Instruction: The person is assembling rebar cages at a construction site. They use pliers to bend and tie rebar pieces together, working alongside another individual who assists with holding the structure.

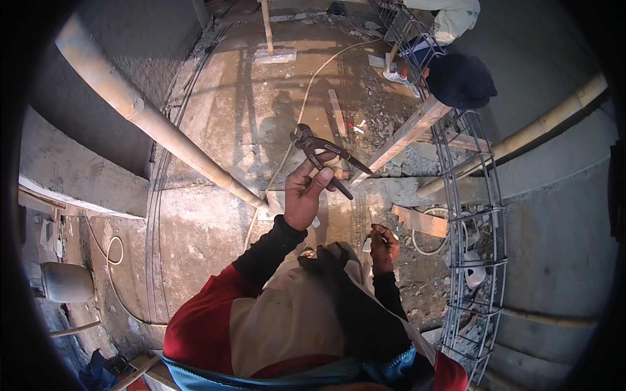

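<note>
My left hand is raised in front of my chest, its fingers closed around a pair of dark metal pincers. The jaws point up and to the left, while the two spread handles slant down to the right. Lower and to the right, near my body, is my right hand. Its fingers are curled together, and whatever may be in them is too small to make out. Right of that hand stands a long rebar cage with crosswise ties.
A bamboo pole slants across the left, another on the right. A timber post leans by the cage, topped by a dark cap. Another person is behind it. A hose, rubble and a plank lie on the ground.
</note>
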Demonstrator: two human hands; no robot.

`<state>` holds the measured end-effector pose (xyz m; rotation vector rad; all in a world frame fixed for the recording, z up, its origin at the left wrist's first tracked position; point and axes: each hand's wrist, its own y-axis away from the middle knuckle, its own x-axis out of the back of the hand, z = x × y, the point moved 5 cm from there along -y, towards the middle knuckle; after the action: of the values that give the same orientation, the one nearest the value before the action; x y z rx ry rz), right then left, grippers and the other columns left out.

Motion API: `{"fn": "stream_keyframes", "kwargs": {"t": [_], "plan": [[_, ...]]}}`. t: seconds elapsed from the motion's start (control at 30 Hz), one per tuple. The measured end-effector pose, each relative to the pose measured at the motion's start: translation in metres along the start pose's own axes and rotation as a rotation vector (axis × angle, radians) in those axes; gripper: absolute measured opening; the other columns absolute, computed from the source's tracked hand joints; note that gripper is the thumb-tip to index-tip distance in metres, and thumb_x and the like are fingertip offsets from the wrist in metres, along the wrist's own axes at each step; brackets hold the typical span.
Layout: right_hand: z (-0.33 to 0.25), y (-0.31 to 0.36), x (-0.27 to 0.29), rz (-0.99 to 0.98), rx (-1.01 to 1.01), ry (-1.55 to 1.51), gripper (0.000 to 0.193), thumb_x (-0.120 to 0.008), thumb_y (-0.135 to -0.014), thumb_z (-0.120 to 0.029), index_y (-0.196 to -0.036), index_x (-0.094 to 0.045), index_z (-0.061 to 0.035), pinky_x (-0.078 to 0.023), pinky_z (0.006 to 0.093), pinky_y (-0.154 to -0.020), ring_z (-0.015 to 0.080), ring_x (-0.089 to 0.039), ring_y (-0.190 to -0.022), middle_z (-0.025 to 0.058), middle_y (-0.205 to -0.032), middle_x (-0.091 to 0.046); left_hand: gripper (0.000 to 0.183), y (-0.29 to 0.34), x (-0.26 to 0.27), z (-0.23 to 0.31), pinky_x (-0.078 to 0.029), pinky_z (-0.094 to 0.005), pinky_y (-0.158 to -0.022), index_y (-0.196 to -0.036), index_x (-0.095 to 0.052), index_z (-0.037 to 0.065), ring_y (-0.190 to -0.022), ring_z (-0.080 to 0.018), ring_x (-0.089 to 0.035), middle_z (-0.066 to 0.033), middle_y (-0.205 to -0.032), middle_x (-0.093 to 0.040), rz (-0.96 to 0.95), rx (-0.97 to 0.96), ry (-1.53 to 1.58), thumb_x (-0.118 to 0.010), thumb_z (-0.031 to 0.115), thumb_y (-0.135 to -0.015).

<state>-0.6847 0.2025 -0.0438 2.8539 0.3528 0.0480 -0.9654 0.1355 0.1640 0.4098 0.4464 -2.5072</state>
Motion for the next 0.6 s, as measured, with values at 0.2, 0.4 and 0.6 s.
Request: {"fn": "stream_keyframes", "kwargs": {"t": [0.2,0.4,0.6], "plan": [[-0.045,-0.106,-0.095,-0.172,0.25,0.253,0.018,-0.068,-0.096,-0.003,-0.112,-0.074,0.0001,-0.053,0.0328,-0.091,0.0187,-0.069,-0.099,0.0111,-0.106,-0.075,0.035,-0.056,0.092,-0.033,-0.05,-0.0277,-0.071,-0.137,-0.063,0.0,-0.092,-0.0181,-0.073,-0.0097,-0.101,-0.073,0.3,0.089,-0.145,-0.061,0.016,-0.105],[-0.048,-0.266,-0.19,-0.218,0.219,0.245,0.019,-0.069,-0.093,-0.005,-0.11,-0.076,0.0002,-0.055,0.035,-0.09,0.0213,-0.072,-0.101,0.014,-0.105,-0.076,0.047,-0.158,0.162,-0.098,-0.048,-0.0264,-0.07,-0.142,-0.062,0.003,-0.084,-0.0124,-0.07,-0.0038,-0.091,-0.071,0.444,0.076,-0.209,-0.069,0.027,-0.101],[-0.112,-0.441,-0.272,-0.159,0.449,0.317,0.017,-0.067,-0.095,-0.003,-0.109,-0.076,0.0,-0.055,0.034,-0.086,0.0192,-0.071,-0.096,0.0132,-0.102,-0.076,0.046,-0.318,0.212,-0.136,-0.056,-0.0317,-0.082,-0.146,-0.057,-0.002,-0.09,-0.0145,-0.07,-0.0099,-0.122,-0.07,0.486,0.094,-0.296,-0.064,0.015,-0.104]]}}
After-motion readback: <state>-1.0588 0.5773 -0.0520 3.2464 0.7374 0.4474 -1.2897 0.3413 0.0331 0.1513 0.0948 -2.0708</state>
